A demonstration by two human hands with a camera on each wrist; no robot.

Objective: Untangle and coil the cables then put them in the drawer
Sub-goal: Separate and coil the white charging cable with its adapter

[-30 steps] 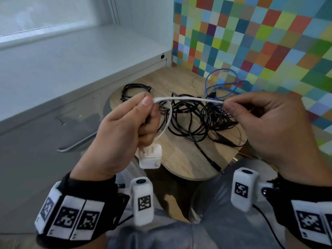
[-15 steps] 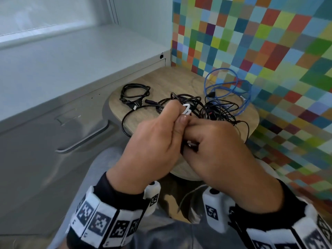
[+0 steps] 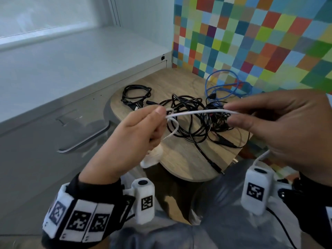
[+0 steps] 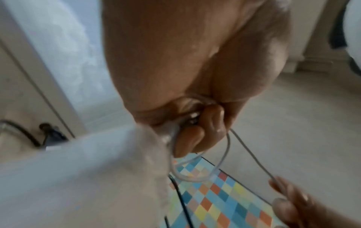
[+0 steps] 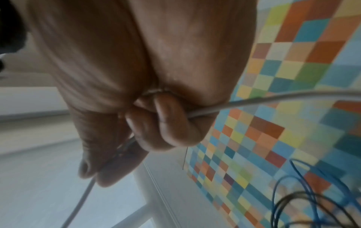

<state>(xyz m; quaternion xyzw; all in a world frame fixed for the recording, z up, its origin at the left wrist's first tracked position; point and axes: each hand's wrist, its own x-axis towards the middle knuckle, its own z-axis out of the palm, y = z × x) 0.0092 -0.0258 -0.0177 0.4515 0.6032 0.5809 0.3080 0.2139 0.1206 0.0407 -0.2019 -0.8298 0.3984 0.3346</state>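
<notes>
1. Left hand raised above the near edge of the table, thumb and forefinger pinching one end of a white cable; other fingers curled in.
2. Small loop of the white cable hanging just below that pinch, seen from the left wrist too.
3. White blurred block dangling under the left hand, likely a charger; too smeared to confirm.
4. Right hand level with the left, well apart from it, thumb and fingers pinching the cable's other stretch; from the right wrist fingers curled round the cable.
5. Cable pulled nearly straight between both hands, above the table, not touching it.
6. Tangled black cables heaped mid-table, one plug end trailing toward the near rim.
7. Blue cable looped loosely at the far right of the table, beside the checkered wall, touching the black tangle.
8. Separate small black coil at the far left of the table, apart from the tangle.
9. Grey drawer left of the table, closed, curved handle on its front.
10. Marker bands on both wrists.
</notes>
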